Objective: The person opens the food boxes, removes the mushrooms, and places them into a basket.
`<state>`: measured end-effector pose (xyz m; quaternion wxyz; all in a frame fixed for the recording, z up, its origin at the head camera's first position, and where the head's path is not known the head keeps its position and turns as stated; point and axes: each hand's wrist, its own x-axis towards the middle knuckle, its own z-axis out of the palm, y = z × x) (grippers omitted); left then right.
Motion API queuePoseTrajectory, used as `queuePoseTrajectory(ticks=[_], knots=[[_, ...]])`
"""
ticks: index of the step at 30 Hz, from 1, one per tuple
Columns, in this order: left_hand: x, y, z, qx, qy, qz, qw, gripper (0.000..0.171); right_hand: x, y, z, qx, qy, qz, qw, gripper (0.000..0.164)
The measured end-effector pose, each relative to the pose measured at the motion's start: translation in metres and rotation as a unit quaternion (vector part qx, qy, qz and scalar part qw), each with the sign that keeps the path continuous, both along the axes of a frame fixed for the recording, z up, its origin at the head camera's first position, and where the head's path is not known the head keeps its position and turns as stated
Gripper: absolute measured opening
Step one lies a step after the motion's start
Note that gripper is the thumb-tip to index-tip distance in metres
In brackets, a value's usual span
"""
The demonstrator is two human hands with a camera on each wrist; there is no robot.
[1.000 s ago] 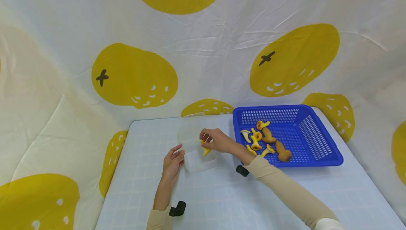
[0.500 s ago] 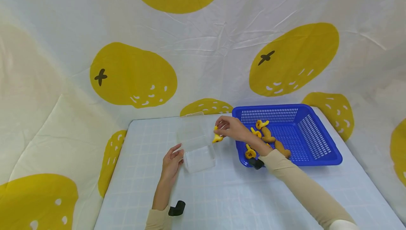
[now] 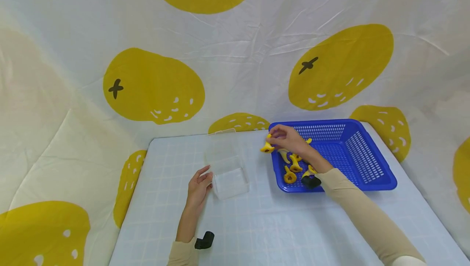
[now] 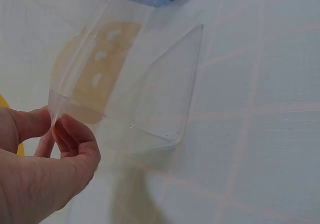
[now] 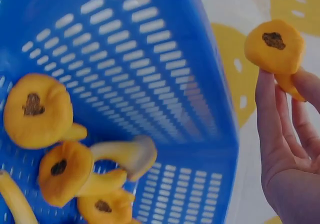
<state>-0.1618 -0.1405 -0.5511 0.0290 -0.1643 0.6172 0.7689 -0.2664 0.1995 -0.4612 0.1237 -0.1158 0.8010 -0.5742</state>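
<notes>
A clear plastic box [image 3: 231, 190] with its lid [image 3: 222, 147] raised stands on the table. My left hand [image 3: 198, 190] pinches the left side of this box between thumb and fingers, as the left wrist view shows up close. Over the left rim of the blue basket [image 3: 388, 182], my right hand [image 3: 291, 141] holds a yellow mushroom [image 3: 267, 147] by its stem. The mushroom's cap [image 5: 275, 47], with a brown patch, points away from the fingers in the right wrist view. Several more yellow mushrooms [image 5: 65, 173] lie in the basket, partly hidden by the right forearm in the head view.
A pale checked cloth [image 3: 257, 233] covers the table. Behind it hangs a white sheet [image 3: 235, 74] printed with large yellow fruit shapes. The basket takes up the table's back right, close to the sheet.
My right hand has moved right with the yellow mushroom, from above the clear box to the basket's left rim. The left hand and the box have stayed in place.
</notes>
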Motion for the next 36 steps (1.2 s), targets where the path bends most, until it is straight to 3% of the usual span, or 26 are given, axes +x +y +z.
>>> queuePoseTrajectory(ticks=[7,17,23,29,36], knots=[[0.0,0.0,0.0,-0.003,0.002,-0.001,1.0,0.044,-0.006,0.025,-0.004,0.034,-0.007,-0.039,0.999,0.039],[0.0,0.001,-0.001,0.006,0.007,0.009,0.9999,0.044,-0.015,0.054,-0.02,0.008,-0.052,-0.091,0.994,0.051],[-0.001,0.002,-0.002,0.003,0.005,0.006,1.0,0.043,-0.018,0.066,-0.03,0.011,-0.054,-0.112,0.992,0.047],[-0.001,0.0,-0.003,-0.001,0.002,0.002,1.0,0.045,-0.018,0.071,-0.039,0.049,-0.062,-0.144,0.986,0.043],[-0.001,-0.001,-0.002,-0.001,-0.001,-0.002,1.0,0.046,-0.017,0.074,-0.047,0.128,-0.052,-0.152,0.979,0.039]])
